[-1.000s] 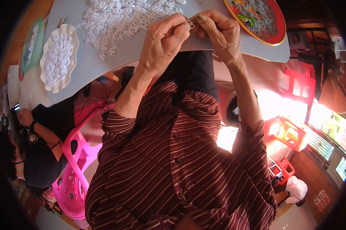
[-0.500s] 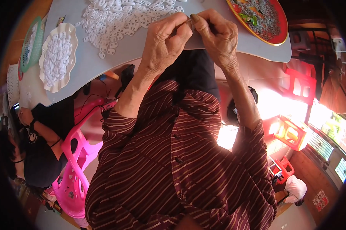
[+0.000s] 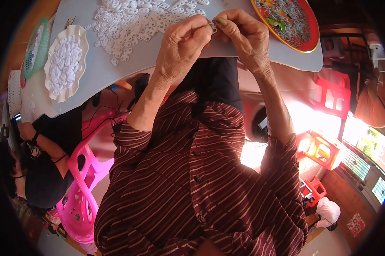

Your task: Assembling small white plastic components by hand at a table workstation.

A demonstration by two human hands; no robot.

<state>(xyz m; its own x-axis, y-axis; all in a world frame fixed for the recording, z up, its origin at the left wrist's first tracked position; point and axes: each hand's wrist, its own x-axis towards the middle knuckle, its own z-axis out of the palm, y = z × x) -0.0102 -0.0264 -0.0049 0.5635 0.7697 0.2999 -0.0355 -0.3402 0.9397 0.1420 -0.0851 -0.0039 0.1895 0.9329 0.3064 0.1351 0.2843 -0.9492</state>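
Observation:
Above the table's near edge, my left hand (image 3: 184, 42) pinches a small white plastic piece with holes (image 3: 213, 28) between thumb and forefinger. My right hand (image 3: 244, 36) meets it there, thumb and forefinger closed at the piece; whether it also holds a tiny part is too small to tell. Beyond my left hand lies a loose pile of similar white pieces (image 3: 130, 27). To the right of my right hand, a red round tray with a gold rim (image 3: 317, 32) holds many thin grey bits and some green and orange ones.
A cream wavy-edged dish (image 3: 82, 55) of white pieces stands on the grey table (image 3: 103, 79) at left, beside a green basket (image 3: 43, 47). A person (image 3: 47, 170) sits left near a pink chair (image 3: 83, 187). Red stools (image 3: 322, 149) stand on the floor at right.
My hands have drawn slightly apart at the fingertips, the right one tilting outward, so the white piece between them now shows.

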